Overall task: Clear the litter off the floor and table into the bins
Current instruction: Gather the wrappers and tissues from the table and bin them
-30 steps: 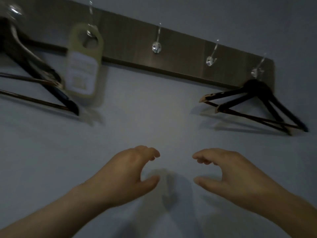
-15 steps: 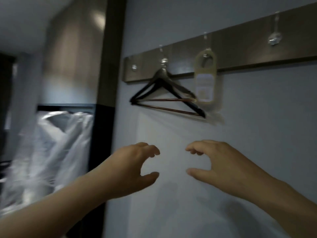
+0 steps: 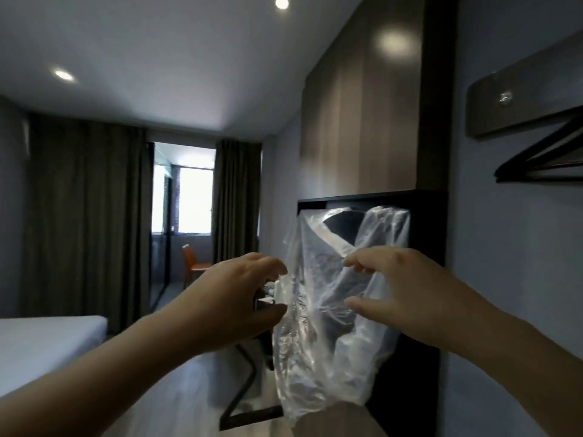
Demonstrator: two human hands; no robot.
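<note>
Left hand [image 3: 243, 298] and right hand [image 3: 400, 288] are both raised mid-frame, facing each other. On each, the fingers [image 3: 359, 260] are loosely curled with the thumb spread away, a C-shape gripping nothing visible.

A clear plastic bag [image 3: 315, 357] hangs crumpled in a black niche [image 3: 426, 216] on the right wall, draped over something dark. The right hand sits in front of the bag's upper middle and the left hand is just beside its left edge. Can't tell if either hand touches the plastic.

A black hanger [image 3: 542, 159] hangs under a wooden hook rail [image 3: 520, 105] at far right. A black metal stand [image 3: 246, 373] is on the floor [image 3: 176, 389] below the left hand. A white bed [image 3: 47, 342] is at lower left. Dark curtains [image 3: 85, 216], a bright window [image 3: 195, 203] and an orange chair [image 3: 192, 263] are at the far end of the room.
</note>
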